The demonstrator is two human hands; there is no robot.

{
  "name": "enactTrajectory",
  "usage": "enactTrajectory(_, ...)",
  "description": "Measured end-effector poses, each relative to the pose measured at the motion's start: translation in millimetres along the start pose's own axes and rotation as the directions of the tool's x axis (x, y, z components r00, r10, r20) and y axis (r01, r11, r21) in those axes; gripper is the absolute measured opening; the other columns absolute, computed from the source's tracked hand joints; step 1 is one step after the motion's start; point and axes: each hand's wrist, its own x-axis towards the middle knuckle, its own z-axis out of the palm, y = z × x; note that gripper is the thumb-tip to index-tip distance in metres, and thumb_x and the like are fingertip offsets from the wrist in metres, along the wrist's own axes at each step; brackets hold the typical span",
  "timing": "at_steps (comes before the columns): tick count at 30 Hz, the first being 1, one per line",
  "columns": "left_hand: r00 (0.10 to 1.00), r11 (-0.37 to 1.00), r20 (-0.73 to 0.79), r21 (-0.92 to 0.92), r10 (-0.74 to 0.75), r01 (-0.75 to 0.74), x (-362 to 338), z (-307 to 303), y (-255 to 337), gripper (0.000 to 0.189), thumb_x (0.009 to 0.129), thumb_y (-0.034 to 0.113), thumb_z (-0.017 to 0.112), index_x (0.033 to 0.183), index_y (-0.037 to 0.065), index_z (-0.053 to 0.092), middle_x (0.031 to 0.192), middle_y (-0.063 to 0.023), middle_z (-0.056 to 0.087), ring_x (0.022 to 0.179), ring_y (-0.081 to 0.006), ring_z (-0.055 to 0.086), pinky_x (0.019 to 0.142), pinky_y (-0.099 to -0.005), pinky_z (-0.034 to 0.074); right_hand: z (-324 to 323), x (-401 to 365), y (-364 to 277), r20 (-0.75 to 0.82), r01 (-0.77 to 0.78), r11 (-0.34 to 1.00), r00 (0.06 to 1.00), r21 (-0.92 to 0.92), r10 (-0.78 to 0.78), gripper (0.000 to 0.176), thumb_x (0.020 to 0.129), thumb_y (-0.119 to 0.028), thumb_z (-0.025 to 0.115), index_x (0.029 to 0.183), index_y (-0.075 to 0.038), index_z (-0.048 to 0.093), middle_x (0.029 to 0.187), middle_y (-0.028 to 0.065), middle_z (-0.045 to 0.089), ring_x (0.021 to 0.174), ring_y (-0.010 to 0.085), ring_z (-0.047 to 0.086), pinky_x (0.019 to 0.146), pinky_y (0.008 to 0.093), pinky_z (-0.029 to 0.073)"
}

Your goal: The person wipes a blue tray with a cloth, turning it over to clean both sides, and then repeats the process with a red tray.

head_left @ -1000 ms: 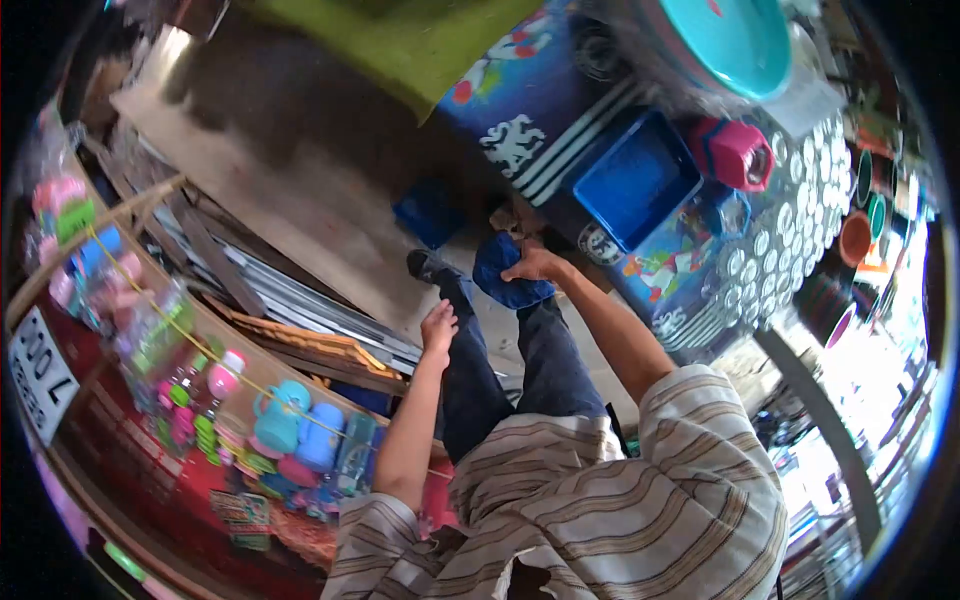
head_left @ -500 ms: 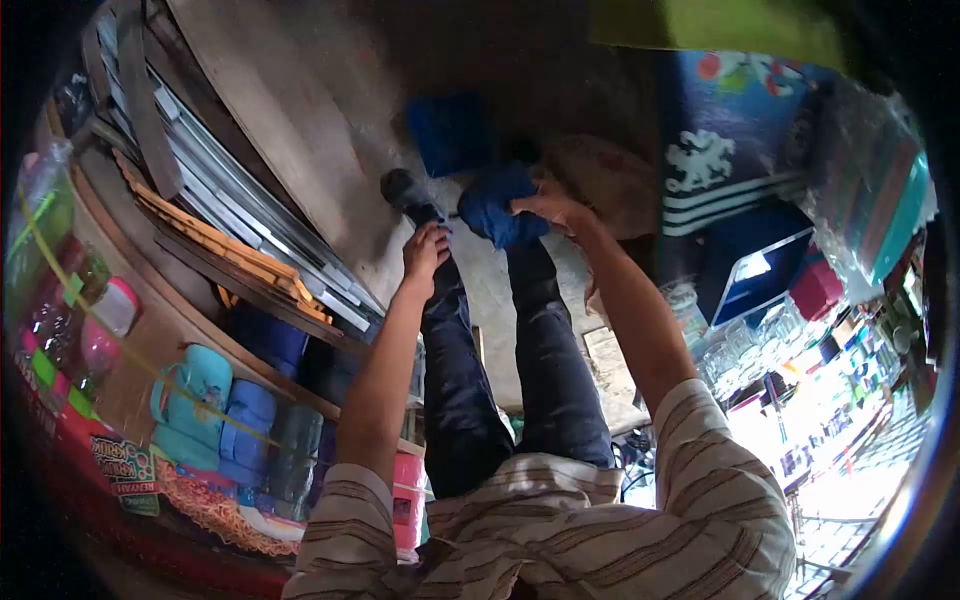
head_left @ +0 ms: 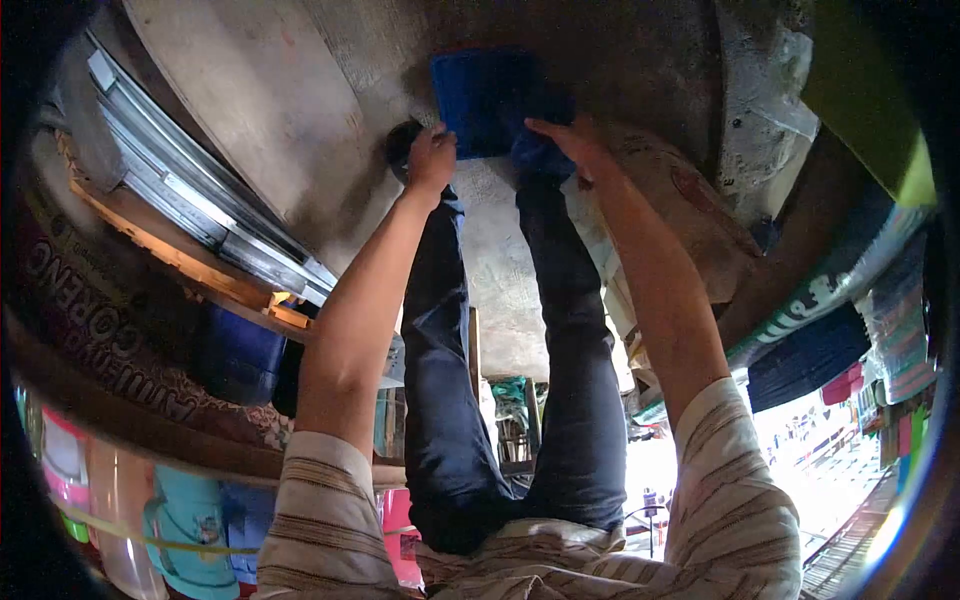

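Note:
A flat blue box (head_left: 485, 95) lies on the concrete floor just beyond my feet. My left hand (head_left: 432, 158) is at its near left corner with the fingers curled around the edge, right beside my dark shoe (head_left: 400, 145). My right hand (head_left: 563, 138) reaches to the box's right side and holds a bunched blue cloth (head_left: 540, 158) against it. My two legs in dark jeans (head_left: 560, 330) run between my arms down to the box.
Stacked metal strips and wooden boards (head_left: 190, 215) lean at the left. Plastic bottles and cups in teal and pink (head_left: 185, 525) sit on a shelf at the lower left. A brown sack (head_left: 690, 215) and hanging printed fabric (head_left: 810, 310) crowd the right.
The view has tipped further down and forward. My left hand moved from my knee to the blue box's corner. My right hand carried the blue cloth forward to the box.

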Motion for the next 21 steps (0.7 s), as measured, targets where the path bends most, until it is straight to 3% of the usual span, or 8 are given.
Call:
enactTrajectory(2, 0.995, 0.965, -0.079, 0.257, 0.063, -0.041, -3.5, 2.7, 43.5, 0.037, 0.102, 0.022, 0.067, 0.132, 0.000, 0.072, 0.133, -0.0220, 0.072, 0.126, -0.0355, 0.067, 0.108, -0.0447, 0.049, 8.9, 17.9, -1.4, -0.031, 0.072, 0.997, 0.997, 0.036, -0.071, 0.124, 0.075, -0.054, 0.094, 0.164, 0.006, 0.032, 0.167, 0.0254, 0.043, 0.152, 0.0392, 0.045, 0.124, 0.0483, 0.041)
enactTrajectory(4, 0.997, 0.983, -0.063, 0.183, 0.032, -0.020, 13.0, 4.1, 29.8, 0.037, 0.101, 0.021, 0.069, 0.132, 0.001, 0.072, 0.134, -0.0229, 0.071, 0.127, -0.0366, 0.067, 0.108, -0.0451, 0.049, 19.5, 30.0, -2.1, -0.186, 0.097, 0.995, 0.978, 0.027, -0.090, 0.105, 0.074, -0.050, 0.096, 0.154, 0.003, 0.052, 0.156, 0.0247, 0.056, 0.144, 0.0415, 0.055, 0.121, 0.0478, 0.044)
enactTrajectory(6, 0.999, 0.994, -0.045, 0.106, 0.014, -0.009, 19.4, 8.2, 23.4, 0.037, 0.099, 0.021, 0.070, 0.131, 0.003, 0.073, 0.135, -0.0239, 0.070, 0.127, -0.0376, 0.066, 0.108, -0.0456, 0.049, 21.6, 24.8, -7.0, -0.188, 0.181, 0.984, 0.966, -0.004, -0.178, 0.106, 0.076, -0.051, 0.095, 0.154, 0.005, 0.050, 0.155, 0.0254, 0.057, 0.143, 0.0402, 0.056, 0.120, 0.0482, 0.045)
enactTrajectory(8, 0.993, 0.997, -0.112, 0.063, -0.030, 0.038, 18.6, 17.4, 26.8, 0.028, 0.100, 0.019, 0.070, 0.124, 0.006, 0.075, 0.112, -0.0084, 0.078, 0.105, -0.0213, 0.069, 0.094, -0.0377, 0.051, 18.5, 17.5, -18.5, -0.192, 0.277, 0.960, 0.941, -0.037, -0.279, 0.108, 0.077, -0.053, 0.094, 0.155, 0.006, 0.049, 0.154, 0.0261, 0.058, 0.142, 0.0388, 0.057, 0.120, 0.0486, 0.045)
enactTrajectory(12, 0.995, 0.996, -0.052, 0.021, 0.083, -0.082, 26.2, 22.4, 12.4, 0.028, 0.097, 0.016, 0.071, 0.123, 0.006, 0.074, 0.112, -0.0071, 0.077, 0.103, -0.0203, 0.068, 0.094, -0.0363, 0.050, 19.5, 10.0, -16.4, -0.179, 0.140, 0.988, 0.976, 0.062, -0.127, 0.101, 0.076, -0.049, 0.096, 0.149, 0.009, 0.056, 0.148, 0.0257, 0.063, 0.136, 0.0365, 0.062, 0.118, 0.0476, 0.047)
enactTrajectory(15, 0.995, 0.999, -0.100, -0.042, -0.005, 0.001, 27.7, 23.9, 9.0, 0.031, 0.092, 0.014, 0.072, 0.122, 0.005, 0.075, 0.112, -0.0075, 0.077, 0.103, -0.0196, 0.068, 0.095, -0.0357, 0.050, 33.8, 29.5, 4.7, -0.222, 0.124, 0.985, 0.970, 0.123, -0.094, 0.102, 0.075, -0.047, 0.097, 0.148, 0.011, 0.056, 0.147, 0.0264, 0.064, 0.135, 0.0365, 0.063, 0.118, 0.0478, 0.048)
enactTrajectory(18, 0.999, 0.998, 0.021, -0.050, -0.046, 0.047, 15.5, 17.0, 20.2, 0.048, 0.083, 0.022, 0.073, 0.127, 0.003, 0.074, 0.130, -0.0311, 0.056, 0.132, -0.0436, 0.054, 0.110, -0.0509, 0.046, 30.4, 8.6, -14.0, -0.200, 0.062, 0.982, 0.979, 0.178, -0.026, 0.105, 0.073, -0.047, 0.099, 0.148, 0.012, 0.054, 0.147, 0.0264, 0.063, 0.135, 0.0372, 0.063, 0.118, 0.0480, 0.047)
enactTrajectory(21, 0.991, 0.996, -0.110, -0.039, -0.080, 0.076, 3.0, 20.4, 35.6, 0.052, 0.081, 0.020, 0.073, 0.129, 0.000, 0.072, 0.129, -0.0275, 0.060, 0.126, -0.0377, 0.059, 0.105, -0.0470, 0.049, 27.0, -16.4, -31.4, -0.186, 0.055, 0.979, 0.982, 0.198, -0.018, 0.110, 0.071, -0.047, 0.100, 0.151, 0.012, 0.051, 0.149, 0.0254, 0.063, 0.136, 0.0367, 0.062, 0.119, 0.0474, 0.047)
